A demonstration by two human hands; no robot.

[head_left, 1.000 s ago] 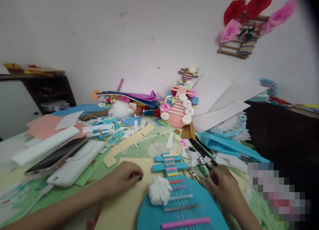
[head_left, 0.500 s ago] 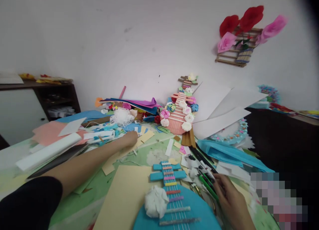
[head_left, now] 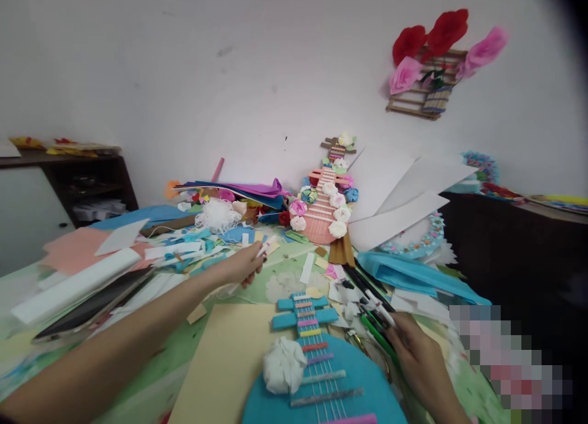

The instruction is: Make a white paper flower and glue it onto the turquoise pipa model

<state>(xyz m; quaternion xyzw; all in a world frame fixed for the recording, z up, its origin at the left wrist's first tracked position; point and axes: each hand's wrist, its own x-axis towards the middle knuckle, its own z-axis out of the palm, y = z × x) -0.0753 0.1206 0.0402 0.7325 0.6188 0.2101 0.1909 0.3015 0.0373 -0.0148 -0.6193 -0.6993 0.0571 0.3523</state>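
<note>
My left hand (head_left: pixel 248 266) is stretched out over the scraps at the table's far side. Its fingers pinch a small white stick-like piece (head_left: pixel 265 247) whose kind I cannot make out. On the right, my right hand (head_left: pixel 420 356) is closed at the end of a white marker (head_left: pixel 384 315), beside a green-handled tool (head_left: pixel 374 332) and several dark pens. Between my hands lies a blue paper guitar (head_left: pixel 362 369) with white strings and coloured strips across its neck. A crumpled white paper flower (head_left: pixel 285 366) sits on its left side. Partly under the guitar is a cream sheet (head_left: pixel 220 356).
A pink paper guitar (head_left: pixel 316 222) with paper flowers leans on the wall. Left are a rolled white sheet (head_left: pixel 76 286), a dark flat device (head_left: pixel 94 304) and a ball of white thread (head_left: pixel 218 215). Folded blue paper (head_left: pixel 413 277) lies at right.
My left hand has risen from the paper scraps with the white stick-like piece between its fingers. My right hand stays by the pens. The view has shifted slightly.
</note>
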